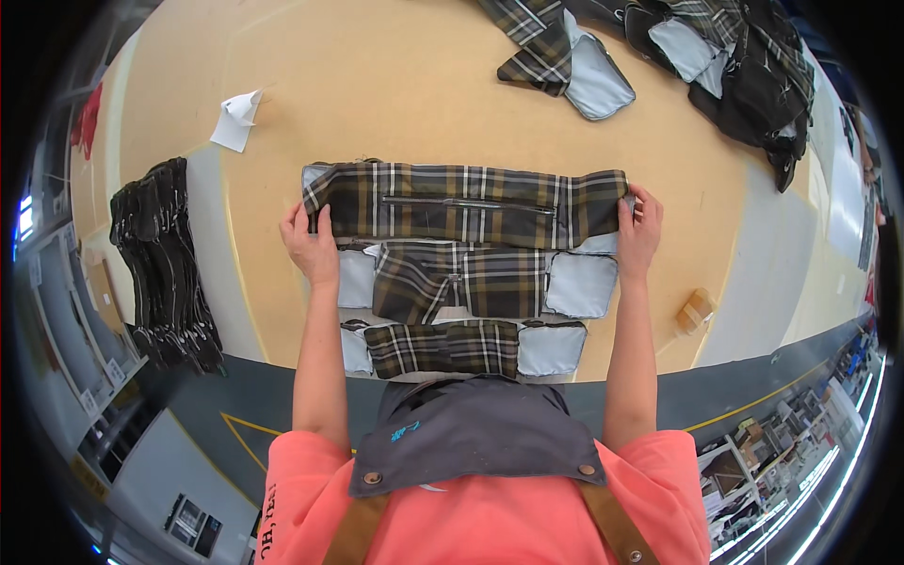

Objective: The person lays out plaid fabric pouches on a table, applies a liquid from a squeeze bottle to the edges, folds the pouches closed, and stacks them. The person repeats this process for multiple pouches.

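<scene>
In the head view, gripping the left end of a long brown-and-black plaid fabric strip [443, 224] between thumb and fingers of the left hand [312, 247], and likewise its right end with the right hand [640, 229]. Spread crosswise on a broad tan tabletop [377, 94], just beyond a plaid fabric piece with pale grey end panels [504, 282] and farther from a narrower, similar plaid piece [443, 349]. Flanked well to the left by stacked, narrow black pieces [160, 264].
</scene>
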Motion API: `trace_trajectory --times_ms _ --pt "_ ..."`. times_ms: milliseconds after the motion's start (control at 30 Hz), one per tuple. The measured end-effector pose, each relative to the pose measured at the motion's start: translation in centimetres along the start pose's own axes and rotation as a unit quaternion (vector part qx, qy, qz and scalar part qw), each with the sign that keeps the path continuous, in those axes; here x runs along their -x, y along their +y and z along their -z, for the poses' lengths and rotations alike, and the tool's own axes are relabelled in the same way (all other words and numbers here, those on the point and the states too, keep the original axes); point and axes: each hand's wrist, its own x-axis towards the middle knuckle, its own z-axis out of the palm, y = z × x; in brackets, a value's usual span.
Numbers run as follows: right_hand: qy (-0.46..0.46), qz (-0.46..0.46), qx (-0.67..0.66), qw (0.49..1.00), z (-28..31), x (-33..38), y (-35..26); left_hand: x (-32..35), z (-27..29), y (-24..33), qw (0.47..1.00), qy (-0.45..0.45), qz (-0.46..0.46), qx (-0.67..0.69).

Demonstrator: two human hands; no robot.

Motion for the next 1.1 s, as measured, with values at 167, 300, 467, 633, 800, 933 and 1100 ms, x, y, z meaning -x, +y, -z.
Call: trace_trajectory --times_ms 167,300,467,633,800,933,1100 --pt "-0.008 0.053 0.023 0.998 0.2 -1.3 -0.4 -0.4 0.5 1.5 1.000 -0.008 0.028 0.011" --pt "-0.057 -0.038 -0.082 0.994 -0.5 -2.5 0.9 -0.2 0.5 0.4 1.000 -0.005 0.018 0.018" --pt "-0.044 0.033 0.005 0.998 -1.0 -3.0 -0.7 0.1 1.0 0.0 0.997 -0.021 0.066 0.046" --pt "-0.046 -0.029 0.035 0.998 0.5 -2.4 -5.9 0.5 2.3 0.5 0.998 0.008 -0.016 -0.062" --pt "-0.077 0.063 -0.059 0.993 -1.2 -0.5 -10.6 -0.3 4.2 10.7 0.969 -0.150 0.095 0.170" --pt "-0.256 0.058 -0.107 0.959 -7.4 2.1 -13.7 1.7 -1.7 14.7 0.947 -0.233 0.056 0.215" --pt "-0.329 0.013 -0.119 0.937 -9.1 0.0 -12.6 2.2 -4.3 14.0 0.918 -0.334 -0.007 0.214"
